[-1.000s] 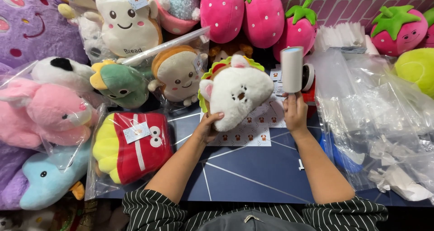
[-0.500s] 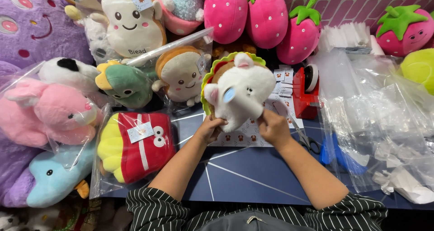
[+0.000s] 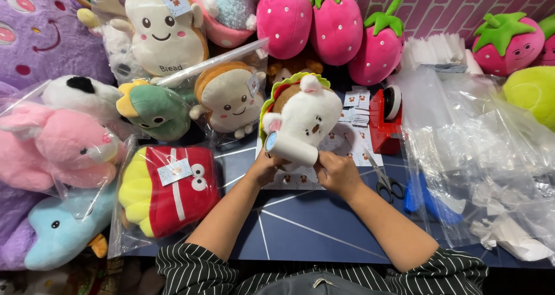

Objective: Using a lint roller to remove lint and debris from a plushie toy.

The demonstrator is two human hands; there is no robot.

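While the left hand [image 3: 264,169] grips the white plush [image 3: 306,119], the right hand [image 3: 336,173] clasps a white roller [image 3: 291,147].

A dark blue surface [image 3: 324,225] crossed by thin white lines runs up to a pink brick-patterned wall [image 3: 462,6] at the back, all evenly and brightly lit, with no strong shadows anywhere.

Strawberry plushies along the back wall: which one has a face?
The strawberry at the far right, behind the clear bags: it shows dark eyes and a smile. The three pink strawberries in the middle carry only white seed spots.
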